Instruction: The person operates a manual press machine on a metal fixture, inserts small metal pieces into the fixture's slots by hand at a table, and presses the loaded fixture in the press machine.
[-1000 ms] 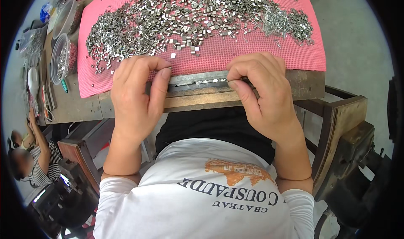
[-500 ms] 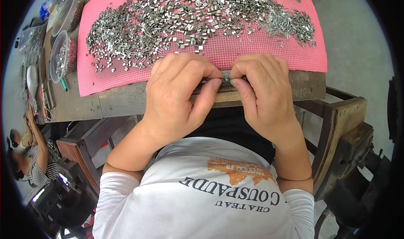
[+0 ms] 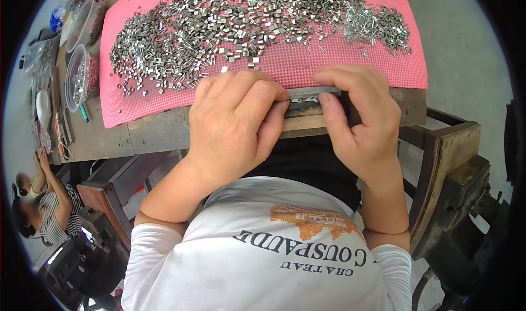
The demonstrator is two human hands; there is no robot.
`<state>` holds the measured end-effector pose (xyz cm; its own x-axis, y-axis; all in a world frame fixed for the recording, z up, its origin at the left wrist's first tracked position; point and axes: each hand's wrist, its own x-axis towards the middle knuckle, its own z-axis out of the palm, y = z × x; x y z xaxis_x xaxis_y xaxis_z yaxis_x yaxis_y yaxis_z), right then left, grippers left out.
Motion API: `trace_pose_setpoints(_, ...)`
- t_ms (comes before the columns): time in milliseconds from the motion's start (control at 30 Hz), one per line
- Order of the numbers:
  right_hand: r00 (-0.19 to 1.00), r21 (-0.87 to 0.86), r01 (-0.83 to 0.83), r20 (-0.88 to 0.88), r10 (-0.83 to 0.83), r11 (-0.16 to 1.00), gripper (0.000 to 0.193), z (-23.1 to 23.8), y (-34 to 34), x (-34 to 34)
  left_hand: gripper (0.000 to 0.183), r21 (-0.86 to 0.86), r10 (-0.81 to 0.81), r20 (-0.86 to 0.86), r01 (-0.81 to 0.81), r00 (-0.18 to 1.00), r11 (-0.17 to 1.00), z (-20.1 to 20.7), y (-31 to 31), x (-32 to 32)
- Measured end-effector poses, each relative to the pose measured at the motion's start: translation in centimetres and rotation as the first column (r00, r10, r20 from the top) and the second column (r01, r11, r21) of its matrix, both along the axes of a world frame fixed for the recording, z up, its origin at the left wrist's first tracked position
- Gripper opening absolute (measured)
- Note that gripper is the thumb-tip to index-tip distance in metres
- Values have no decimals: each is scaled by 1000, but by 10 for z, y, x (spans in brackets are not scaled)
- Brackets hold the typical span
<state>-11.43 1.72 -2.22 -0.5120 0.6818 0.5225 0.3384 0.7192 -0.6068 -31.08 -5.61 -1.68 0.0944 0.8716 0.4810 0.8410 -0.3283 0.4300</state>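
While our left hand (image 3: 233, 127) curls over the bench (image 3: 159, 133) edge, its fingers (image 3: 274, 111) pinch the left end of a narrow metal strip (image 3: 307, 94). Our right hand (image 3: 359, 119) at 3 o'clock grips the strip's other end. Beyond, at 12 o'clock, loose metal clips (image 3: 246, 21) cover a pink mat (image 3: 307, 62).

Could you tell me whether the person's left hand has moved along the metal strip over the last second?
Yes. The left hand has slid rightward along the metal strip at the table edge, closing up to the right hand.
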Motion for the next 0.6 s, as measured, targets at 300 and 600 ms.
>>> trace_pose_setpoints(300, 998, -19, 61, -31, -62, 998, 27, -2, 4, 11, 20, -23, -32, -75, 30, 997, 999, 7, 2, -1)
trace_pose_setpoints(600, 996, -25, 86, 6, -86, 996, 26, 1, 3, 15, 30, -91, 162, 167, -149, 972, 985, 16, -4, -43)
